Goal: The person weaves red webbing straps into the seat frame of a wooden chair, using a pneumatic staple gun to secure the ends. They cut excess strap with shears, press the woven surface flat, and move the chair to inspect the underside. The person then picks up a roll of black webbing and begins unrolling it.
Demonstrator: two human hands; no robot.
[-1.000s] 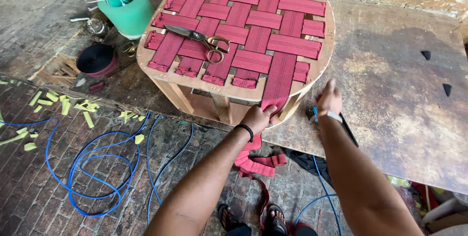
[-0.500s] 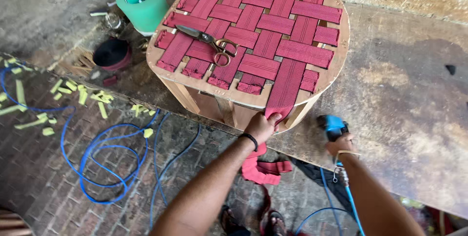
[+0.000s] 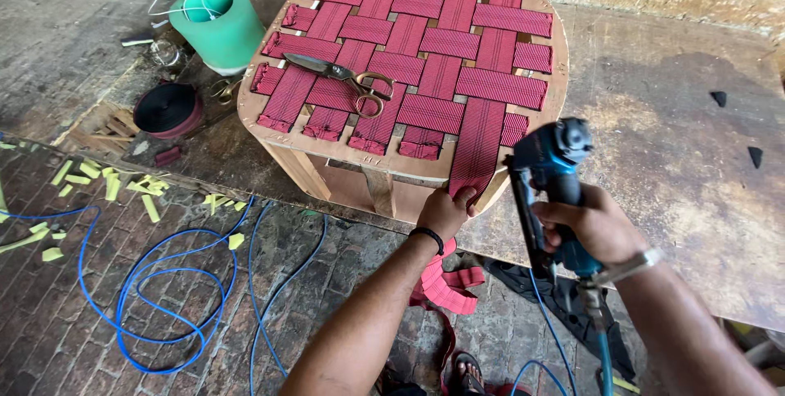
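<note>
**Webbing strap pulled over the seat edge, stapler brought up beside it**

A red webbing strap (image 3: 478, 143) is pinched against the near edge of the wooden seat frame (image 3: 304, 144) by the left hand (image 3: 446, 212), fingers closed on the strap where it is folded down over the rim. The loose tail is left hanging below the hand, bunched in folds above the brick floor (image 3: 106, 322). A blue pneumatic stapler (image 3: 546, 169) is gripped in the right hand (image 3: 595, 228), fingers wrapped fully round its handle, its nose held near the strap but apart from it.

The step in hand is judged to be the fastening of this last strap end: the weave across the frame looks complete, ribbed red bands laid over and under in a tight basket pattern, the other ends already folded back at the rim. For the next move, the strap would need to be kept taut and flat on the wood, and the stapler nose set square against it, clear of the left fingers.

Steel scissors (image 3: 343, 81) with brass-toned handles are seen lying on the weave, left of centre. On the worn tabletop (image 3: 670, 118), at the far left, a green cylindrical container (image 3: 221, 28) is stood beside the frame, with a dark roll of webbing (image 3: 168, 108) nearer. A blue air hose (image 3: 163, 290) is looped on the floor, among yellow-green offcuts (image 3: 106, 187).
</note>
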